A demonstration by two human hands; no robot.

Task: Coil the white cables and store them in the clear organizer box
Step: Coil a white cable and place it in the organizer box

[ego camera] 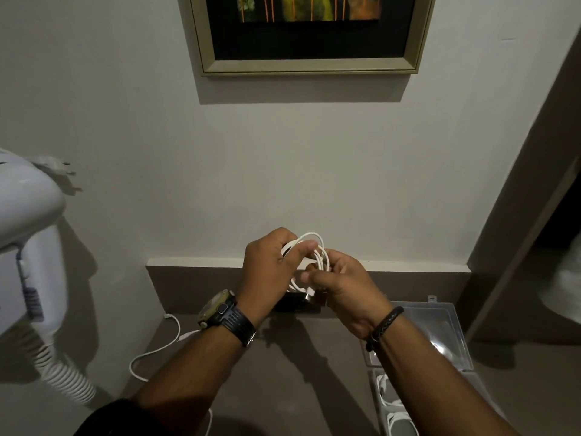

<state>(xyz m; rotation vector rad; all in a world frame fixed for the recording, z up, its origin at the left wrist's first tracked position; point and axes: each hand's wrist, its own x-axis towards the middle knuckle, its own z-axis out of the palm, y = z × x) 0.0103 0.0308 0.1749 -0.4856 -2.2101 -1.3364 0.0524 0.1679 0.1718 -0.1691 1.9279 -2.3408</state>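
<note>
At the far left a white hair dryer hangs on the wall, its ribbed cord trailing down. On the brown counter just right of it lies a loose white cable, uncoiled, running from near-left toward far-right and ending in a small plug.

In the middle, raised above the counter, the left hand has its fingers curled round the far side of a coiled white cable, loops pinched under the thumb. The right hand is closed on the near part of the same coil, fingertips nipping what looks like the loose end.

The coil stands roughly upright, its long axis running far to near, its open ring facing left and right. To finish well, I'd judge, keep the loops even and tuck the tail so nothing springs open.

At the near right sits the clear organizer box, lid open, white cables already in its compartments.
</note>
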